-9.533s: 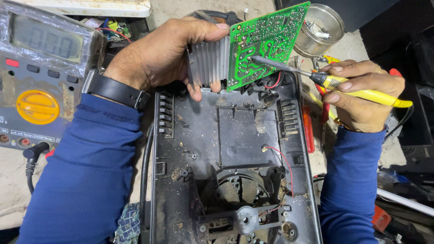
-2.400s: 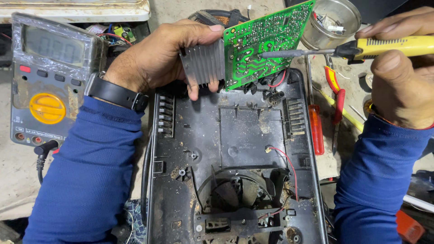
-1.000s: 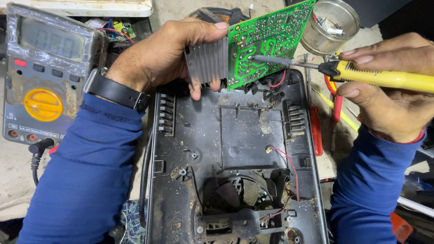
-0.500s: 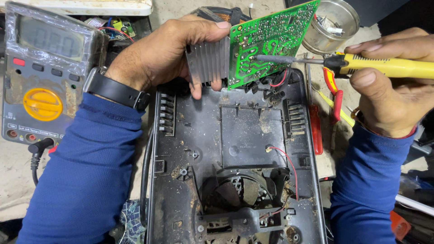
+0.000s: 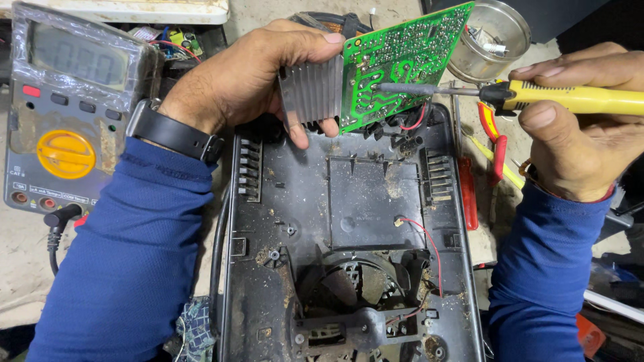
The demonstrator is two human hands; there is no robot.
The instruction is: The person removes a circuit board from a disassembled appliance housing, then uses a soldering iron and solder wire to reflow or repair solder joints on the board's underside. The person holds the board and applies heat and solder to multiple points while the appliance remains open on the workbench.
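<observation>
Left hand (image 5: 251, 77), reaching in from nine o'clock, is clenched around a ribbed grey heatsink (image 5: 310, 90) fixed to a green circuit board (image 5: 402, 64), holding the board tilted at twelve o'clock above an open, dusty black casing (image 5: 349, 234). Right hand (image 5: 580, 124), at three o'clock, grasps a yellow-handled soldering iron (image 5: 570, 99) lying level, its metal tip touching the board's solder side. A grey multimeter (image 5: 70, 114) lies on the bench (image 5: 20, 268) at ten o'clock, a round metal tin (image 5: 493, 40) at one o'clock, and red-handled tools (image 5: 493, 144) lie just beside the casing's right edge.
</observation>
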